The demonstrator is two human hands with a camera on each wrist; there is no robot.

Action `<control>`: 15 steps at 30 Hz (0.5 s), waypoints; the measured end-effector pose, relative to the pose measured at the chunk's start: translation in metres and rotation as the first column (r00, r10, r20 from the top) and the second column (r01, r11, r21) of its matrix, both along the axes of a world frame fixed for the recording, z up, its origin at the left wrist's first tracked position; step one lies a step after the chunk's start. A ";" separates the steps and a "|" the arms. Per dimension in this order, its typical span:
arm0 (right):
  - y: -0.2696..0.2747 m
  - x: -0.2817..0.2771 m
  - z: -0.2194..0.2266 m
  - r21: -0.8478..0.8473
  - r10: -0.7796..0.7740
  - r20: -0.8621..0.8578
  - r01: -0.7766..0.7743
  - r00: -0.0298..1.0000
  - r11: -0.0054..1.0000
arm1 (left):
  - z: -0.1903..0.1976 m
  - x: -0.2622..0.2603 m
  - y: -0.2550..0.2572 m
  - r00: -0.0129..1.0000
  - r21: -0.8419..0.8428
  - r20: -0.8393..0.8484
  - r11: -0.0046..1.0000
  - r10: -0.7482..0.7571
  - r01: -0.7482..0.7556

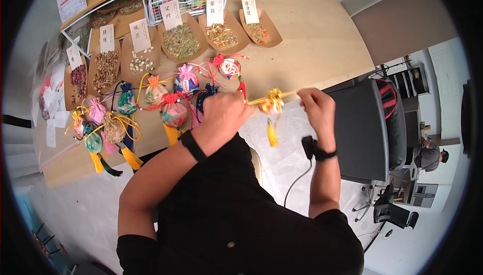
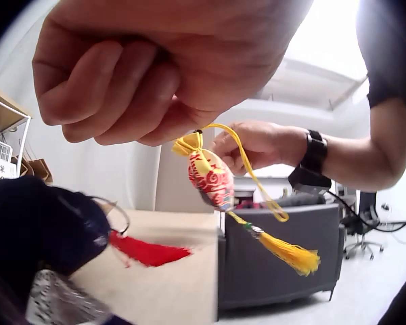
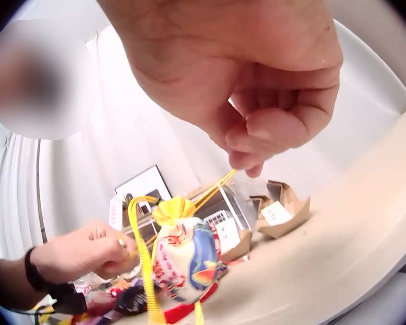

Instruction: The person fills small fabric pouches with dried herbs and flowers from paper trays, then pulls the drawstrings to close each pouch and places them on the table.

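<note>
A small drawstring sachet (image 1: 272,106) of yellow, red and blue patterned cloth hangs between the hands, its yellow cord stretched out to both sides and its neck gathered tight. My left hand (image 1: 226,111) grips one end of the cord with curled fingers. On the other side my right hand (image 1: 319,111) pinches the far end between thumb and fingertips, plainly seen in the right wrist view. A yellow tassel (image 2: 287,252) dangles below the sachet. Beneath the left hand, a dark blue sachet (image 1: 206,94) lies on the table, partly hidden.
Several finished sachets with tassels, such as a pink one (image 1: 174,113), crowd the table's (image 1: 307,28) near edge. Behind them stand paper trays (image 1: 182,41) of dried herbs with name cards, and a white wire basket (image 1: 151,11). A dark grey chair (image 1: 357,129) is at the right.
</note>
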State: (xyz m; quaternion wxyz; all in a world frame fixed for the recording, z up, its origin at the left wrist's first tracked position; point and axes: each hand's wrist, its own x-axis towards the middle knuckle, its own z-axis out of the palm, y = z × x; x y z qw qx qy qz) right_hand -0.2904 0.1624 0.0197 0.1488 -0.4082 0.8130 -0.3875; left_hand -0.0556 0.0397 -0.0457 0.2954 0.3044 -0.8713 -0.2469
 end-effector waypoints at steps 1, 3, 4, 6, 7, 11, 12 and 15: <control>-0.017 -0.013 -0.019 -0.003 0.018 -0.033 -0.018 0.999 1.000 | 0.001 -0.007 -0.009 0.997 -0.023 0.070 1.000 0.023 -0.022; -0.047 -0.025 -0.044 -0.012 0.029 -0.090 -0.031 0.995 0.999 | -0.002 -0.016 -0.022 0.988 -0.078 0.147 0.996 0.049 -0.038; -0.062 -0.026 -0.050 -0.025 0.024 -0.117 -0.027 0.993 0.999 | -0.006 -0.020 -0.030 0.987 -0.112 0.153 0.993 0.052 -0.035; -0.085 -0.027 -0.055 -0.027 0.015 -0.152 -0.019 0.988 0.999 | -0.011 -0.024 -0.040 0.985 -0.148 0.161 0.988 0.068 -0.044; -0.093 -0.028 -0.056 -0.018 0.007 -0.162 -0.010 0.987 1.000 | -0.012 -0.027 -0.044 0.983 -0.151 0.163 0.987 0.078 -0.053; -0.097 -0.036 -0.070 -0.019 0.008 -0.116 -0.011 0.993 1.000 | -0.015 -0.036 -0.055 0.960 -0.074 0.246 0.990 0.132 -0.117; -0.094 -0.035 -0.072 -0.084 0.008 -0.179 -0.023 0.984 0.996 | -0.014 -0.036 -0.053 0.960 -0.166 0.211 0.974 0.185 -0.151; -0.075 -0.029 -0.074 -0.253 -0.032 -0.315 -0.052 0.949 0.966 | -0.006 -0.029 -0.044 0.962 -0.325 0.092 0.921 0.258 -0.216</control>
